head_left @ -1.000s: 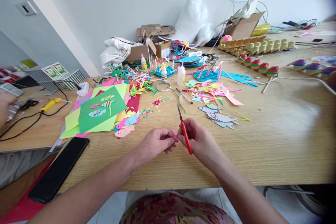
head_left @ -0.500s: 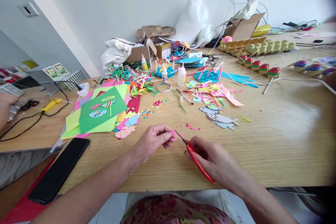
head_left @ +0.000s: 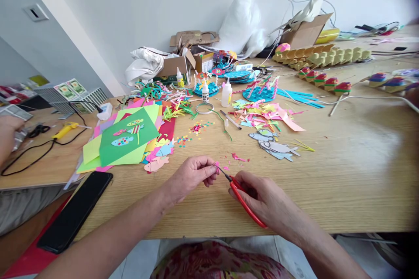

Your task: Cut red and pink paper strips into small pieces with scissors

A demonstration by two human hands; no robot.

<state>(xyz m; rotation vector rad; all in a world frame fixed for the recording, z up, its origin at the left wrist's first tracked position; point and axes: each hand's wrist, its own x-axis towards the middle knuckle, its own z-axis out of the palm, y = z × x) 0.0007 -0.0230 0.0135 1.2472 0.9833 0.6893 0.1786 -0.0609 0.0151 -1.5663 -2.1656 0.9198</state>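
Note:
Pinched between the thumb and fingers of my left hand [head_left: 199, 172] is a small piece of pink paper [head_left: 217, 164], mostly hidden by the fingertips. My right hand [head_left: 257, 194] is wrapped round the red handles of a pair of scissors [head_left: 242, 202]. The scissor tips point left and reach the pink paper at my left fingertips. Pink paper scraps [head_left: 238, 157] lie on the wooden table just beyond the blades. Left of my left hand is a pile of fish cut-outs [head_left: 157, 163].
Coloured paper sheets [head_left: 126, 139] and a phone [head_left: 77, 211] lie to the left. Glue bottles [head_left: 226, 95] stand further back. Paper strips [head_left: 262, 115] and grey-blue fish cut-outs [head_left: 273, 146] are to the right. At the far left, another person's hand [head_left: 8, 135] shows beside a yellow glue gun [head_left: 65, 130].
The scissors have moved slightly left, with their blades closer to my left fingertips. Less pink paper shows there now, and pink bits lie on the table below the blades.

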